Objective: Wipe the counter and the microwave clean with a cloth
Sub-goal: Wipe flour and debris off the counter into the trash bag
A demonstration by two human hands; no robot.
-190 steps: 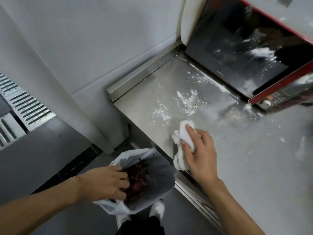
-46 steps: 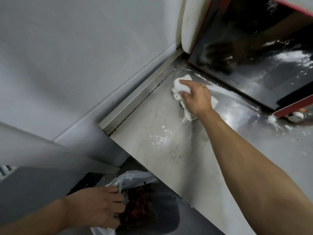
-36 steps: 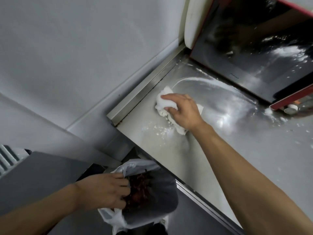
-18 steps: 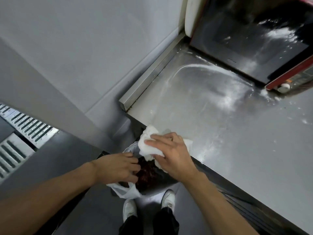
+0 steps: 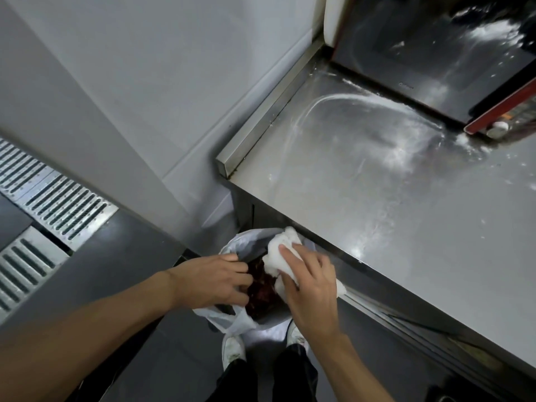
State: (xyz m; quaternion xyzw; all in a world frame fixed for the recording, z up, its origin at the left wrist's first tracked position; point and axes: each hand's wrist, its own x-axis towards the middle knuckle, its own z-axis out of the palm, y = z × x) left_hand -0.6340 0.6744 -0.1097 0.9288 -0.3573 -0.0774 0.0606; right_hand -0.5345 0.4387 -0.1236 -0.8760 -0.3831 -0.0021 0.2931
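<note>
Clutching cloth (image 5: 280, 252) in right hand (image 5: 311, 291), curling fingers round it, above bag (image 5: 232, 319), probably for shedding wiped residue. Pinching bag rim with left hand (image 5: 214, 282), holding mouth open just below counter (image 5: 406, 216) edge. Leaving white streaks (image 5: 356, 100) on counter and microwave (image 5: 420, 50) door.

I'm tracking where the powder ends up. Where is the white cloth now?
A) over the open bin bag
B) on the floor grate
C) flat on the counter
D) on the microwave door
A: the right hand grips the cloth above the bin bag, whose rim the left hand holds, just off the counter.
</note>
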